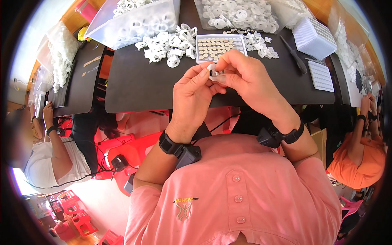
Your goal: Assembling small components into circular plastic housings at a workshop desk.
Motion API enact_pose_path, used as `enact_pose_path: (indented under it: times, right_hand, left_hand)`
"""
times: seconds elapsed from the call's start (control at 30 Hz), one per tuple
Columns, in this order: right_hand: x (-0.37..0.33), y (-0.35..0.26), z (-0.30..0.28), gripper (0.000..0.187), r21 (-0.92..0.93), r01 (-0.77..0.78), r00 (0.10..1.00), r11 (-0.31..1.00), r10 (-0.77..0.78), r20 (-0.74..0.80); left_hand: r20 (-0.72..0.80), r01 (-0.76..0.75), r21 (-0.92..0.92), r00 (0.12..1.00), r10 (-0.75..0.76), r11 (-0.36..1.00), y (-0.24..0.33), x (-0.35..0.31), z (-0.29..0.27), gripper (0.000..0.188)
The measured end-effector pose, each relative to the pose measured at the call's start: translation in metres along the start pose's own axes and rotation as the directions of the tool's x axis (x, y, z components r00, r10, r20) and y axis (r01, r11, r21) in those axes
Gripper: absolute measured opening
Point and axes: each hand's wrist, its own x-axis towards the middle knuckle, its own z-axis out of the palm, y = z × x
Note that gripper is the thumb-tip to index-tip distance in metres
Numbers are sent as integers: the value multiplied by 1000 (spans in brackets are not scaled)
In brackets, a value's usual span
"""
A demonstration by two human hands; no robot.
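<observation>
Two bare hands: raised together just on the near side of the shallow square white plastic tray point(197, 51), meeting at one small part.
Left hand point(190, 87): thumb and fingertips pinch the small white plastic part with a dark slot point(212, 72) from its left.
Right hand point(249, 77): thumb and forefinger draw close at the part's right side; whether they grip something tiny of their own, I cannot tell.
Held part: between the fingertips of both hands, in front of the tray's near edge.
Tray contents: small round beige discs point(213, 48) in rows, partly hidden by the right hand.
Surface: black tabletop point(139, 81) under the tray.
Loose pile: white ring-shaped plastic pieces point(173, 43), just left of the tray.
Smaller heap: little white angular plastic pieces point(262, 45), just right of the tray.
Bins: one translucent plastic bin point(104, 28) behind the tray to the left, another clear plastic bin point(199, 16) directly behind it.
Farther right of the tray: a slender black tool point(294, 55), a tall stack of white trays point(314, 41) and a flat white slotted tray point(321, 76).
Well left of the tray: a person in a white shirt point(61, 163).
</observation>
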Motion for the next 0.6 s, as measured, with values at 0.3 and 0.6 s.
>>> enact_pose_path:
  times: [0.3, 0.6]
  right_hand:
    - [0, 25, 13, 10, -265, 176, 970, 948, -212, -117]
    - [6, 18, 5, 8, 168, -25, 1000, 985, 24, 8]
  left_hand:
    - [-12, -28, 95, 1000, 29, 995, 1, 0, 3, 31]
    - [-37, -43, 129, 998, 48, 991, 0, 0, 3, 30]
